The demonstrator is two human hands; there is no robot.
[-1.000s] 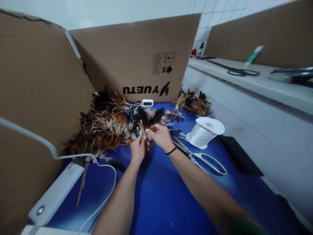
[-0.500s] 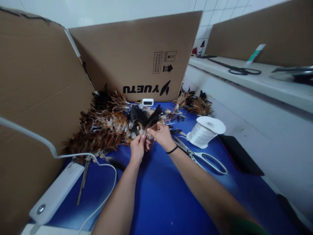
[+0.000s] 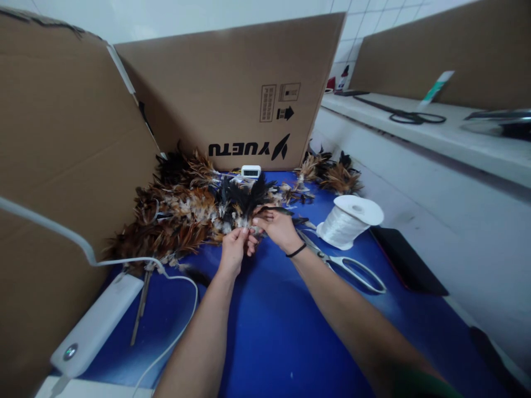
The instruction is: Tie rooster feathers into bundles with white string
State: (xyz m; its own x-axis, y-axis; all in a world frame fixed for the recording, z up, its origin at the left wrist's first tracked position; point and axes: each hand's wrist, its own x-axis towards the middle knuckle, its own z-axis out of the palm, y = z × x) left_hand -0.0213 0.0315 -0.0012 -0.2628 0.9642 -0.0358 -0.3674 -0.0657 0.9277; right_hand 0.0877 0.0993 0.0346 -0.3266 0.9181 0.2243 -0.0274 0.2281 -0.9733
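In the head view my left hand (image 3: 234, 249) pinches the pale base of a small bunch of black feathers (image 3: 248, 196), which fans upward. My right hand (image 3: 277, 226) is closed just right of that base, fingertips close to it. A single dark feather (image 3: 282, 210) juts out to the right above its knuckles; whether the fingers grip it I cannot tell. Behind and left of my hands spreads a large pile of brown and black feathers (image 3: 178, 207). Scissors (image 3: 352, 271) lie beside my right wrist, with a white ribbon spool (image 3: 346, 224) just beyond.
A cardboard panel (image 3: 215, 94) stands behind the blue table (image 3: 265, 331), another at left. A small white display (image 3: 251, 172) sits at the back. More feathers (image 3: 340, 176) lie back right. A black phone (image 3: 409, 260) lies at right, a white power strip (image 3: 97, 323) with cable at left.
The black bunch stands more upright and gathered in my left hand. My right hand has shifted slightly right, and a dark feather now sticks out above it.
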